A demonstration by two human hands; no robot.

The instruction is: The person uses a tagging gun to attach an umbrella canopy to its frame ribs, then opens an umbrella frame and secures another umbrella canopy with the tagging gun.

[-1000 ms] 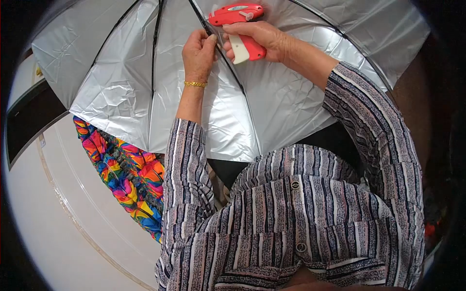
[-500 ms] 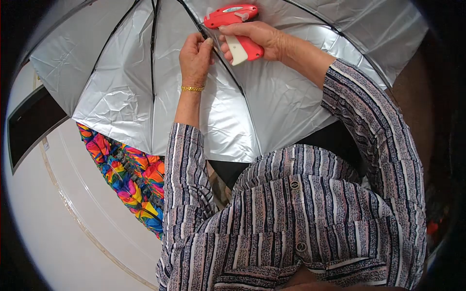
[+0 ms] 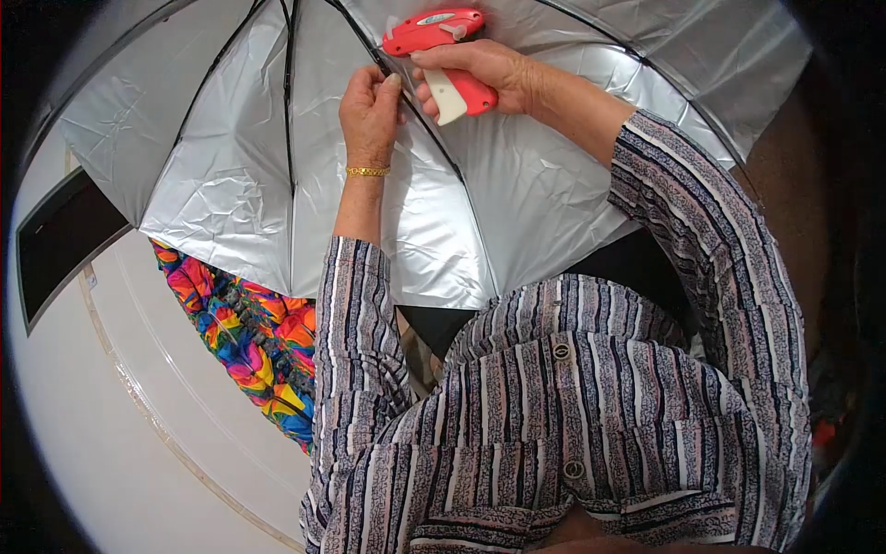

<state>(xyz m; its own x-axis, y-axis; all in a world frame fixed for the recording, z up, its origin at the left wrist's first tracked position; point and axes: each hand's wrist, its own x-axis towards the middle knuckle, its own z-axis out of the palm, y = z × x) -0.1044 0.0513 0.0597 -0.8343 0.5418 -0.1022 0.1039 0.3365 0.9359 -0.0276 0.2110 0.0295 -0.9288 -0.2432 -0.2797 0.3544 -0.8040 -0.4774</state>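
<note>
Nearest the camera, the striped shirt (image 3: pixel 554 397) is filling the lower view, and the silver umbrella (image 3: pixel 526 203) is spreading out beyond it, its near edge lying over something black (image 3: pixel 628 268) by the lap. Below the gold bracelet (image 3: pixel 368 171) the left sleeve is running forward; past it the left hand (image 3: pixel 369 115) is closing thumb and forefinger narrowly on a black rib (image 3: pixel 429 129). Whether cloth is being caught there too, I cannot tell. The rib is slanting from upper left down toward the person, its long axis crossing just beside both hands. The right hand (image 3: pixel 484 69) is reaching in from the right and wrapping its fingers around the handle of a red and white tool (image 3: pixel 434 32). The tool's red body is lying nearly crosswise, its nose pointing left at the rib, just beyond the left fingertips. So the left hand is touching the rib, while the tool is coming at it from the right. Off to the left, rainbow cloth (image 3: pixel 245 355) is lying on a white table (image 3: pixel 138 462), near a dark panel (image 3: pixel 69 240).
</note>
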